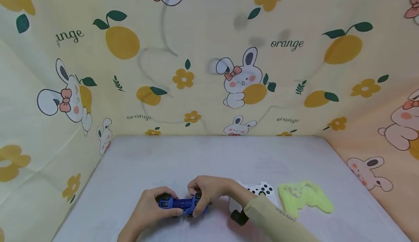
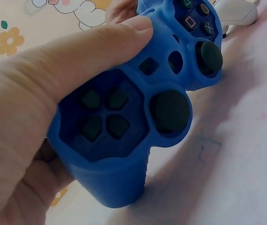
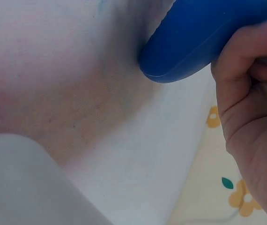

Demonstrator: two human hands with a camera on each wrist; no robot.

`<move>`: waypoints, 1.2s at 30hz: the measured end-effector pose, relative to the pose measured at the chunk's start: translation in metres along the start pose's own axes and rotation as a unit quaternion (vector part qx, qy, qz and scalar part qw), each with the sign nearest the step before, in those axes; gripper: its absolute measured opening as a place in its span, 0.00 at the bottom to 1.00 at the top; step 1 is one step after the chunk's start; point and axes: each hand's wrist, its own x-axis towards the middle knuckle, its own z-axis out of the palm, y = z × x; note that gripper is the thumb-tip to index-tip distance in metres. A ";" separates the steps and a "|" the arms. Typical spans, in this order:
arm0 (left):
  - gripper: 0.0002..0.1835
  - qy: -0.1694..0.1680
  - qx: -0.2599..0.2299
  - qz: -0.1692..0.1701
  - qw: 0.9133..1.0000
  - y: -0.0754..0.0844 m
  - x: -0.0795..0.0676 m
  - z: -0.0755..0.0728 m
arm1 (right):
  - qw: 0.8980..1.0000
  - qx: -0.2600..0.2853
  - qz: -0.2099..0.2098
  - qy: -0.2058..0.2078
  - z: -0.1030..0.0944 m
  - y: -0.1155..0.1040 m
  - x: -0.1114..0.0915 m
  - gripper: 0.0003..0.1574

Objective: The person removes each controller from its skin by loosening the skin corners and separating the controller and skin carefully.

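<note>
A blue game controller (image 1: 181, 202) in a blue silicone cover (image 2: 112, 185) is held between both hands near the table's front. My left hand (image 1: 148, 207) grips one end, its thumb lying across the front face in the left wrist view. On the other end is my right hand (image 1: 207, 193), its fingers bent against the cover. In the left wrist view the cover's openings show the black direction buttons (image 2: 117, 98) and thumbsticks (image 2: 171, 110). Part of the far end is hidden by the right hand. One blue grip (image 3: 194, 47) points downward in the right wrist view.
A white game controller (image 1: 234, 205) with black buttons lies right of the hands, partly behind the right forearm. Further right is a yellow-green silicone controller cover (image 1: 288, 202). Printed cloth walls (image 1: 203, 100) enclose the white table (image 1: 209, 154) at the back and sides.
</note>
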 end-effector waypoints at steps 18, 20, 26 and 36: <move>0.21 0.016 -0.018 -0.012 1.000 0.001 0.002 0.001 | 0.991 0.056 0.009 0.120 0.013 0.003 -0.014 0.36; 0.21 0.020 -0.018 -0.020 0.999 0.001 0.003 0.002 | 0.989 0.058 -0.001 0.138 0.013 0.002 -0.016 0.36; 0.20 0.027 -0.017 -0.027 0.999 0.000 0.003 0.003 | 0.986 -0.022 -0.055 0.156 0.012 -0.002 -0.022 0.27; 0.20 0.019 -0.023 -0.034 0.999 0.001 0.004 0.003 | 0.976 -0.133 -0.109 0.132 0.003 -0.013 -0.025 0.19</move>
